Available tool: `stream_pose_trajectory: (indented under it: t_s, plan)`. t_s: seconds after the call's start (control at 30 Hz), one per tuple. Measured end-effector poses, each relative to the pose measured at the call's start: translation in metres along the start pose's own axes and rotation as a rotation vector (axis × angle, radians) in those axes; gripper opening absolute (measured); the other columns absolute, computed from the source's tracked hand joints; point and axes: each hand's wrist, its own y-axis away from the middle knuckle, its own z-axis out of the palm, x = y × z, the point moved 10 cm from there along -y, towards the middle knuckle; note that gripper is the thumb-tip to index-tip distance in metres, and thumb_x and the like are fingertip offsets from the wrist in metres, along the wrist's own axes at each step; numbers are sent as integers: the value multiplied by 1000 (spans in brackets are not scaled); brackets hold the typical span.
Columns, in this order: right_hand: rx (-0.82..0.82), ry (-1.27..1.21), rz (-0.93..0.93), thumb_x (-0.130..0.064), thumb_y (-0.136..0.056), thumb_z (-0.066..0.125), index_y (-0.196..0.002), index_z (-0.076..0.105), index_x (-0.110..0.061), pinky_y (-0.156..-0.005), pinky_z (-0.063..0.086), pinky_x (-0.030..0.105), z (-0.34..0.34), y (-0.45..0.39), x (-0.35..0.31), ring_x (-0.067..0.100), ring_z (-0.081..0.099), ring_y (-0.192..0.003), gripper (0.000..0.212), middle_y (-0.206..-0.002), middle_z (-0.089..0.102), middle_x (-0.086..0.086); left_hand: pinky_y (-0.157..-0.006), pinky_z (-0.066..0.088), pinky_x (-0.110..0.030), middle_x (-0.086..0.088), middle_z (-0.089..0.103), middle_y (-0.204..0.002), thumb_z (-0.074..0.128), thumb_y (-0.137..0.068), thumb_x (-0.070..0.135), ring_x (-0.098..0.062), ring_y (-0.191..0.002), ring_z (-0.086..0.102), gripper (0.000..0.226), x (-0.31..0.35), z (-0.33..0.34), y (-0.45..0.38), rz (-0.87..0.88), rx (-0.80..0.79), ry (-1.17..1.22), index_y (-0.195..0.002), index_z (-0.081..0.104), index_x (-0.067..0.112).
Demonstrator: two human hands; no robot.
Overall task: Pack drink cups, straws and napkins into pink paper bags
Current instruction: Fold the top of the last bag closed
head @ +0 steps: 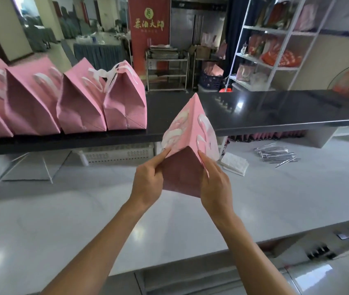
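I hold a pink paper bag with white handles in the air above the white counter, its top closed to a peak and tilted away from me. My left hand grips its lower left edge and my right hand grips its lower right edge. Several closed pink bags stand in a row on the black upper counter at the left. A pile of wrapped straws and a stack of white napkins lie at the right on the white counter. No drink cup shows.
The white counter stretches in front of me. A white slotted basket sits under the black shelf. White shelving with goods and a metal trolley stand behind the counter.
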Motion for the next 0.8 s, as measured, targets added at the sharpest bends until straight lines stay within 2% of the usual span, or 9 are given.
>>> stream_pose_trajectory:
  t_s: [0.1, 0.2, 0.27, 0.4, 0.53, 0.57, 0.63, 0.7, 0.8]
  plan:
    - [45, -19, -70, 0, -99, 47, -146, 52, -26, -83, 53, 40, -11, -51, -19, 23, 62, -111, 54, -131, 64, -1, -88, 53, -19, 13, 71, -121, 39, -90, -9, -7, -101, 67, 68, 29, -10, -48, 110, 41, -30, -139, 58, 34]
    - [29, -29, -77, -1, -96, 43, -146, 51, -29, -81, 51, 37, 2, -114, -19, 21, 61, -99, 58, -121, 68, 0, -91, 51, -18, 4, 71, -120, 39, -89, -9, -16, -100, 68, 64, 37, -10, -104, 122, 73, -84, -139, 59, 25]
    - [-3, -34, -52, -4, -97, 40, -144, 53, -31, -80, 50, 39, 17, -154, -12, 20, 59, -92, 56, -116, 69, 4, -92, 46, -15, -3, 72, -121, 41, -92, -8, -21, -102, 68, 57, 31, -6, -138, 101, 92, -127, -138, 60, 20]
    - [-137, -60, -2, -7, -99, 34, -143, 53, -32, -84, 53, 44, 64, -208, 9, 29, 63, -98, 54, -118, 69, 6, -95, 48, -24, -7, 70, -125, 44, -99, 1, -26, -108, 66, 46, 4, 1, -190, 13, 116, -177, -137, 61, 19]
    - [-224, -120, 33, -9, -98, 31, -141, 54, -36, -81, 54, 44, 107, -241, 32, 27, 63, -95, 56, -114, 70, 1, -78, 46, -27, -15, 72, -110, 47, -104, 9, -24, -86, 60, 36, -23, 6, -222, -90, 123, -230, -136, 62, 17]
    - [-235, -131, 26, -9, -98, 31, -141, 54, -36, -80, 55, 43, 116, -248, 35, 26, 63, -93, 56, -112, 70, 1, -77, 45, -26, -14, 72, -111, 47, -104, 11, -23, -86, 60, 37, -29, 7, -228, -104, 127, -237, -137, 61, 19]
    - [-241, -147, 8, -9, -98, 33, -141, 54, -35, -78, 55, 42, 131, -263, 40, 26, 63, -90, 54, -109, 70, 1, -85, 45, -23, -7, 69, -123, 47, -104, 13, -22, -99, 63, 41, -37, 7, -239, -125, 125, -223, -142, 55, 23]
    - [-244, -170, -3, -10, -99, 34, -142, 54, -35, -76, 54, 40, 141, -276, 42, 24, 62, -87, 54, -104, 69, 0, -99, 38, -17, 5, 59, -140, 51, -103, 14, -14, -122, 57, 47, -33, 10, -242, -110, 106, -209, -149, 47, 25]
    - [-266, -164, -6, -9, -100, 34, -145, 50, -34, -71, 51, 37, 154, -290, 43, 22, 60, -82, 53, -95, 66, 0, -109, 30, -15, 18, 50, -142, 57, -100, 16, -1, -132, 45, 53, -14, 11, -237, -7, 108, -228, -150, 44, 25]
